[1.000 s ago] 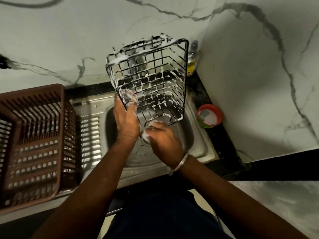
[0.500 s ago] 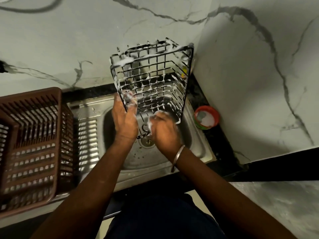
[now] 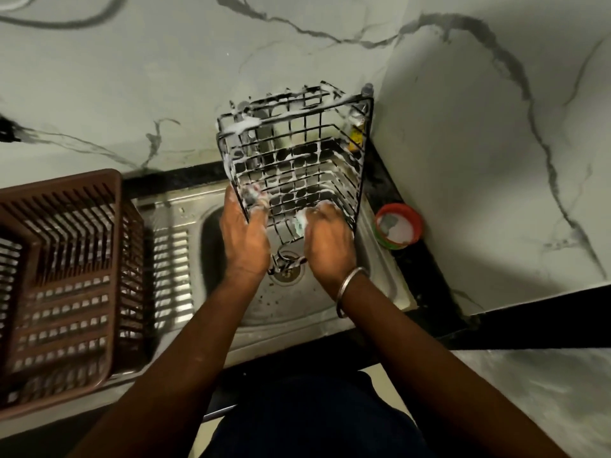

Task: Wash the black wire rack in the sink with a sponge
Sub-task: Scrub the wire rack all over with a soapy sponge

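A brown slatted plastic dish drainer (image 3: 66,276) stood at the far left, well apart from the work. Beside it lay the stainless steel sink (image 3: 284,312), over whose basin the black wire rack (image 3: 297,153) was held tipped on end and streaked with foam. Whether its lower edge rested on the basin could not be told.

The rack's near-left corner wire was gripped by the left hand (image 3: 244,239), the fingers curled round it. A pale, soapy sponge (image 3: 300,223) was held in the curled fingers of the right hand (image 3: 329,246) and pressed against the rack's lower wires.

The scrubbing step was judged to be in hand. The left grip would best be kept firm, since soaped wire is likely slippery. The sponge should be drawn along each wire and worked into the crossings, and the rack turned so that every face is reached. The rack should be held over the basin, clear of the red-rimmed round tub (image 3: 398,226) on the black counter (image 3: 426,276) at right.
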